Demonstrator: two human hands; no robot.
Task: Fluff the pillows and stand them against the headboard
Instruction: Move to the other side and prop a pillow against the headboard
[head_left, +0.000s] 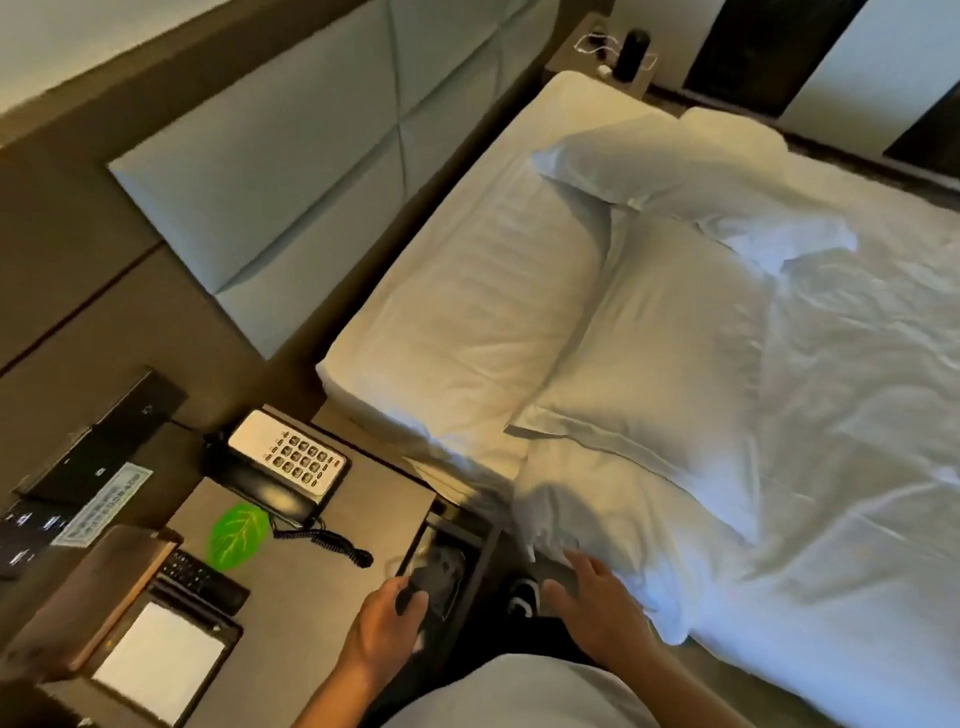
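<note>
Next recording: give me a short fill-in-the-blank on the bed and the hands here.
1. Both pillows lie ____ on the bed, not against the headboard.
2. The left hand holds a dark ____.
3. The right hand reaches toward the ____ with fingers spread.
4. The leaf-shaped green item lies beside the ____.

Missing: flat; phone; bed; telephone

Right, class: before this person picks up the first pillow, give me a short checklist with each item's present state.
1. Right hand free to grasp: ok, fingers spread, empty.
2. Left hand free: not ok, it holds a dark object.
3. Near pillow within reach: ok, its corner lies by the right hand.
4. Pillows standing: not ok, near and far pillow lie flat.
5. Headboard unobstructed: ok.
</note>
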